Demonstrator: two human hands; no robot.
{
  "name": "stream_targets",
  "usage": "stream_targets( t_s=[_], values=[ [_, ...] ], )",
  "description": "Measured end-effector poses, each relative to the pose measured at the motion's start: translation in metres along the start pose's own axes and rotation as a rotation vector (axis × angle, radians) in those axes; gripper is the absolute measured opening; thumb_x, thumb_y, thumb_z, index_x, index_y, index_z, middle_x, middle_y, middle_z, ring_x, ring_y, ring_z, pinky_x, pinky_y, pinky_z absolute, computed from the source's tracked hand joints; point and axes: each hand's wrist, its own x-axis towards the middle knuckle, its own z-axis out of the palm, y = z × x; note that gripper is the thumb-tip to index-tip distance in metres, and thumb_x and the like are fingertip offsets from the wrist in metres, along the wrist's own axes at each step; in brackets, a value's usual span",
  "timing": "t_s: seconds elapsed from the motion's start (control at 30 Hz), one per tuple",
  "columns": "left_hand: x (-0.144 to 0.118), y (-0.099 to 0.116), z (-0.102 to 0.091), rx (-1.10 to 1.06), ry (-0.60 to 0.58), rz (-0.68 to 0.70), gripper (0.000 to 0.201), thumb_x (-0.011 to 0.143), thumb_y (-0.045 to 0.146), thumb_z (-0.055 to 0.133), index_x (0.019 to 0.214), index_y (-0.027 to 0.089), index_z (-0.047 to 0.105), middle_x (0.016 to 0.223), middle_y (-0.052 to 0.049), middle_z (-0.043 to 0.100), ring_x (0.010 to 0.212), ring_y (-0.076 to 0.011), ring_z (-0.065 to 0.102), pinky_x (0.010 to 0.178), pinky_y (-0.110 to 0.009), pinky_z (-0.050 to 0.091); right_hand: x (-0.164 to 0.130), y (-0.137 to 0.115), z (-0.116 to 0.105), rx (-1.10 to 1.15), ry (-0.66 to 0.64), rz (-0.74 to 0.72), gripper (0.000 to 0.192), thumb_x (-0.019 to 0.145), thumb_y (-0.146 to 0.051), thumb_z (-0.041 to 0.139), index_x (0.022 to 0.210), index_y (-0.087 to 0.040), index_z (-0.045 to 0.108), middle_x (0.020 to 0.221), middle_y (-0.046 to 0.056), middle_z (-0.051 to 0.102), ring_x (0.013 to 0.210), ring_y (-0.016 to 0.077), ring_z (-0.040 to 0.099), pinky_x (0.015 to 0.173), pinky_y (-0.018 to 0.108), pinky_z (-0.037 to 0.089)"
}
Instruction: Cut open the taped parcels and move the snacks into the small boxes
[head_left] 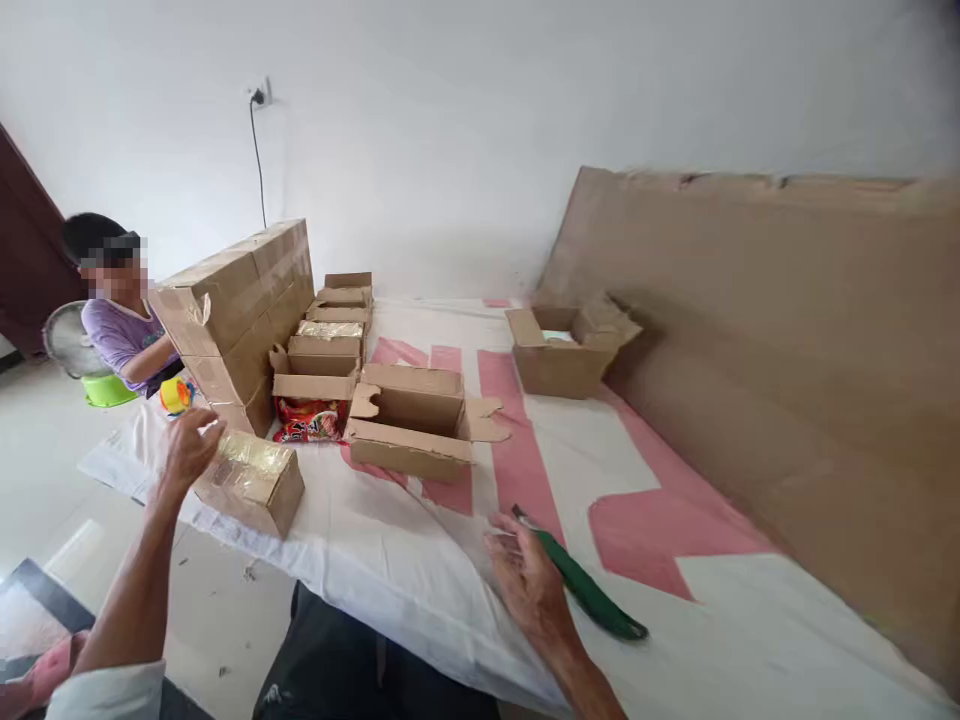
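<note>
No legible text, red snack packet in the open box beside the box stack bears print too blurred to read

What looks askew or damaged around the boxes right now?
The open box in the middle has ragged, torn flaps, one splayed flat on the sheet. A red snack packet shows from the open box beside it. The left hand rests on a taped box overhanging the sheet's edge.

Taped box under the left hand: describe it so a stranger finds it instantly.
Start at the tall stack of sealed cardboard boxes on the left. Just in front, at the sheet's near edge, lies a small brown cardboard box under the left hand. Unlike the open boxes, glossy tape seals it.
</note>
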Motion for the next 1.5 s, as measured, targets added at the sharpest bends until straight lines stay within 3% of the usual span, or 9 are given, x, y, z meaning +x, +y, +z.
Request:
stream_targets(
  t_s=[0.13,0.23,0.53,0.7,0.83,0.9,1.0,1.17,1.5],
  values=[
    [-0.038,-0.056,-0.007,-0.134,-0.145,-0.259,0.067,0.072,0.068,0.068,0.111,0.015,0.075,0.109,-0.016,0.080,0.095,-0.0330,0.073,0.083,-0.042,0.058,-0.021,0.008,0.001,-0.024,-0.037,-0.031,0.049,0.090,-0.063,0.059,0.115,-0.021,0.066,0.118,0.015,0.074,0.098,0.0311,0.074,0.083,0.042,0.062],
    [-0.059,-0.064,0.000,-0.246,-0.190,-0.295,0.077,0.073,0.073,0.064,0.120,0.013,0.073,0.104,-0.012,0.080,0.094,-0.0304,0.072,0.080,-0.038,0.058,-0.029,0.001,0.002,-0.036,-0.062,-0.048,0.044,0.091,-0.060,0.059,0.114,-0.023,0.067,0.114,0.013,0.076,0.095,0.0282,0.074,0.083,0.041,0.063],
    [-0.115,0.005,0.019,-0.370,-0.235,-0.243,0.077,0.080,0.071,0.070,0.137,0.020,0.066,0.125,-0.013,0.075,0.113,-0.0344,0.070,0.089,-0.040,0.057,-0.041,-0.040,0.013,-0.004,-0.145,-0.065,0.045,0.095,-0.059,0.057,0.119,-0.023,0.069,0.120,0.014,0.076,0.099,0.0276,0.073,0.085,0.041,0.063],
    [-0.140,0.043,0.030,-0.572,-0.345,-0.253,0.081,0.078,0.072,0.073,0.141,0.022,0.061,0.129,-0.014,0.071,0.093,-0.0285,0.072,0.071,-0.037,0.061,-0.034,-0.047,0.019,0.013,-0.207,-0.053,0.049,0.096,-0.059,0.057,0.127,-0.023,0.067,0.128,0.015,0.074,0.106,0.0290,0.073,0.089,0.043,0.063],
    [-0.148,0.063,0.038,-0.691,-0.418,-0.232,0.073,0.080,0.066,0.075,0.138,0.023,0.060,0.124,-0.013,0.071,0.092,-0.0267,0.072,0.076,-0.039,0.062,-0.006,-0.045,0.024,-0.008,-0.203,-0.039,0.058,0.094,-0.065,0.059,0.132,-0.022,0.065,0.135,0.017,0.072,0.110,0.0315,0.073,0.088,0.045,0.063],
    [-0.148,0.069,0.041,-0.743,-0.468,-0.244,0.073,0.082,0.063,0.076,0.140,0.023,0.057,0.119,-0.012,0.071,0.094,-0.0273,0.072,0.078,-0.041,0.062,0.011,-0.046,0.028,0.000,-0.220,-0.044,0.064,0.092,-0.070,0.060,0.134,-0.022,0.065,0.138,0.017,0.071,0.115,0.0333,0.073,0.091,0.047,0.062],
    [-0.147,0.071,0.043,-0.862,-0.519,-0.181,0.062,0.087,0.058,0.076,0.136,0.025,0.059,0.134,-0.014,0.066,0.107,-0.0294,0.070,0.084,-0.040,0.061,0.027,-0.051,0.032,0.069,-0.285,-0.050,0.067,0.093,-0.077,0.057,0.133,-0.024,0.069,0.140,0.015,0.071,0.127,0.0347,0.068,0.105,0.050,0.058],
    [-0.141,0.068,0.039,-1.004,-0.575,-0.096,0.039,0.095,0.055,0.067,0.118,0.024,0.071,0.153,-0.013,0.056,0.126,-0.0314,0.062,0.092,-0.037,0.058,0.016,-0.062,0.036,0.224,-0.377,-0.027,0.074,0.095,-0.079,0.053,0.142,-0.024,0.068,0.149,0.014,0.067,0.142,0.0355,0.059,0.121,0.053,0.046],
    [-0.125,0.068,0.038,-1.053,-0.654,-0.175,0.033,0.084,0.044,0.080,0.106,0.021,0.071,0.138,-0.011,0.065,0.092,-0.0198,0.067,0.076,-0.030,0.056,-0.013,-0.078,0.039,0.254,-0.400,0.004,0.079,0.098,-0.074,0.053,0.161,-0.028,0.050,0.164,0.009,0.053,0.154,0.0344,0.045,0.125,0.053,0.041]
  ],
)
